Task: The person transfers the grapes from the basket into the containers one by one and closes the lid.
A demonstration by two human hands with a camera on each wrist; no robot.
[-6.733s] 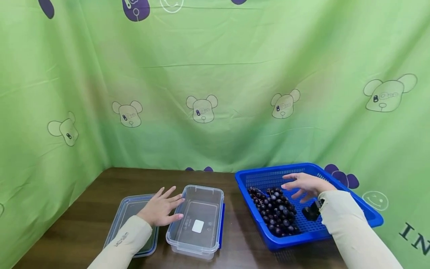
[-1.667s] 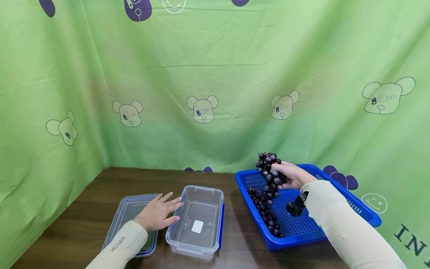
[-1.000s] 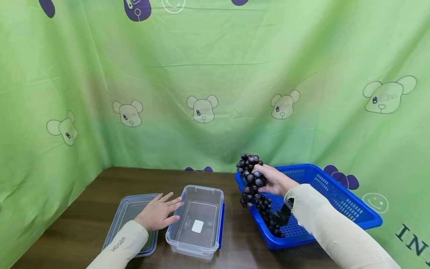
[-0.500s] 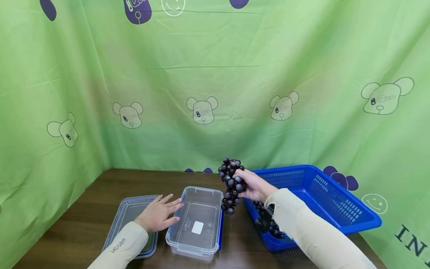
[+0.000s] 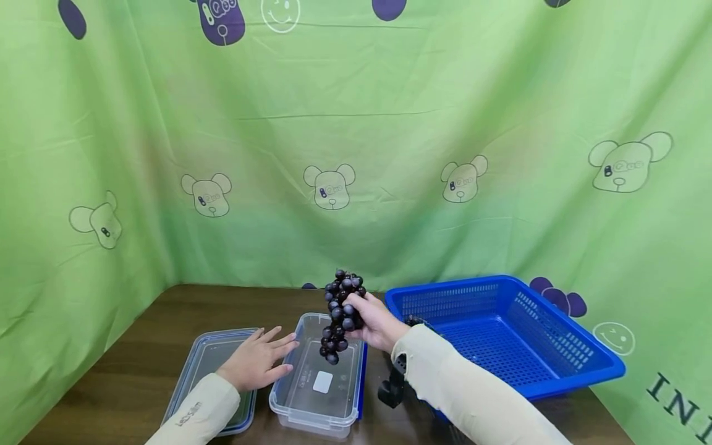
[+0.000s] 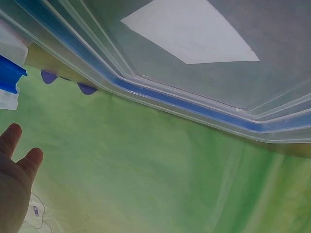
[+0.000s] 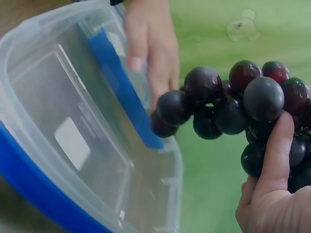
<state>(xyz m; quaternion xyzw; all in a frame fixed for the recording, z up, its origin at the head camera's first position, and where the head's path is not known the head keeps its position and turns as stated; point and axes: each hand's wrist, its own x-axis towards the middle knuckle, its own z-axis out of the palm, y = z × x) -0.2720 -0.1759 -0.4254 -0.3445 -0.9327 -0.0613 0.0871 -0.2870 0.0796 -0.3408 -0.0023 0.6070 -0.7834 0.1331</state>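
A bunch of dark purple grapes (image 5: 337,312) hangs above the clear plastic container (image 5: 311,405), gripped around its middle by my right hand (image 5: 378,324). In the right wrist view the grapes (image 7: 231,111) stretch out from my thumb, with the container's open top (image 7: 63,179) beside them. My left hand (image 5: 254,361) has its fingers spread, the fingertips at the container's left rim. Beneath that hand and wrist lies the container's lid (image 5: 208,358), clear with a blue seal. The left wrist view shows the lid (image 6: 184,99) close up and part of my left hand (image 6: 14,179).
On the right stands a blue plastic basket (image 5: 500,337). My right forearm covers its near left part, where a bit of dark stem (image 5: 414,321) shows. A brown wooden table (image 5: 133,346) carries everything, and a green printed cloth (image 5: 334,235) hangs behind.
My right hand has taken hold of a grape bunch, lifted it from the blue basket and carried it left over the container. The left hand has barely moved.
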